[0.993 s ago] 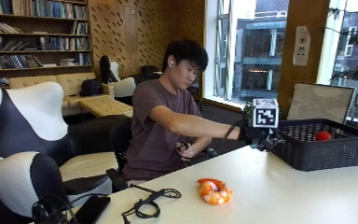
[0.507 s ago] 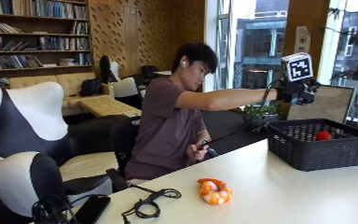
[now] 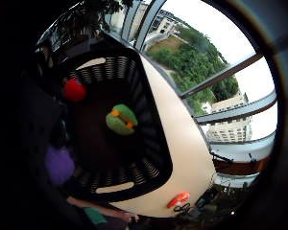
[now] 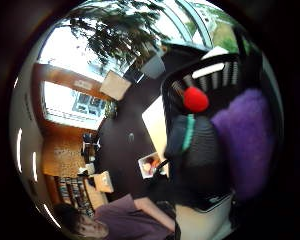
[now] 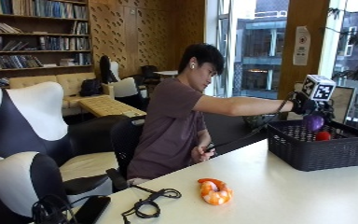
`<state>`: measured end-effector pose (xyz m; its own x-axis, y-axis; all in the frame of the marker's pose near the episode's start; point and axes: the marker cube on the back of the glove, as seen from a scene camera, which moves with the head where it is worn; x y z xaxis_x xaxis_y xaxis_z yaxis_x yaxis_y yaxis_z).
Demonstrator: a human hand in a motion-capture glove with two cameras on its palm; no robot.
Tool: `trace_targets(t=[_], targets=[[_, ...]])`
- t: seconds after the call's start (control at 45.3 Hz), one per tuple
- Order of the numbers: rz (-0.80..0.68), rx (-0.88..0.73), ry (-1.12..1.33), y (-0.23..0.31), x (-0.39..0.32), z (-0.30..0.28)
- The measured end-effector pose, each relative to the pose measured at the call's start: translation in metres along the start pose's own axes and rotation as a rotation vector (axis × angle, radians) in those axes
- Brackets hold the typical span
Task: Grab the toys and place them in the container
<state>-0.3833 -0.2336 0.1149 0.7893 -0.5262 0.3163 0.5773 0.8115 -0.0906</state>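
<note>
Bookshelves and tall windows frame a white table (image 5: 278, 186) carrying a black slatted plastic basket (image 5: 319, 149). The gloved right hand (image 5: 306, 106) hovers above the basket, its fingers apparently curled round a fuzzy purple toy (image 5: 313, 122). Best to lower it well inside the rim before letting go. Inside lie a red ball (image 5: 322, 136) and a green toy (image 3: 121, 120); an orange-and-white toy (image 5: 214, 191) waits on the table.
</note>
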Motion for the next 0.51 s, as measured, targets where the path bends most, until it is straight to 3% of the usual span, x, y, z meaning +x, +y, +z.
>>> trace_targets(t=[0.088, 0.309, 0.507], targets=[[-0.005, -0.112, -0.045, -0.003, -0.001, 0.014], [-0.016, -0.057, 0.008, 0.010, 0.007, -0.005], [0.032, -0.033, 0.076, 0.060, 0.033, -0.052]])
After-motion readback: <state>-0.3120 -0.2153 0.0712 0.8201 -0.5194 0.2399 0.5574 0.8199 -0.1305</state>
